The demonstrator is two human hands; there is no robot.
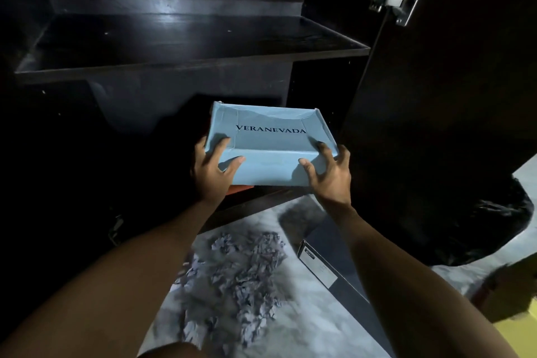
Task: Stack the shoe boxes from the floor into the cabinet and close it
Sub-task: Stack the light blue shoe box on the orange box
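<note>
both hands (215, 166) (328, 171) grip blue shoe box (270, 151); cabinet (186, 46) interior below too dark

A dim room in a home, by the look of it: a dark wooden cabinet (186, 46) with its door (436, 81) open, shoe boxes (319, 261) on a marbled tile floor (232, 314), a full black rubbish bag (488, 229) beside them.

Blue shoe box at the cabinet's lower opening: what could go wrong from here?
1. The blue shoe box has a dented, crumpled lid; the left hand and right hand could crush it further.
2. It sits over something orange, possibly unevenly, so it could tip.
3. The dark box on the floor lies near the open door.
</note>
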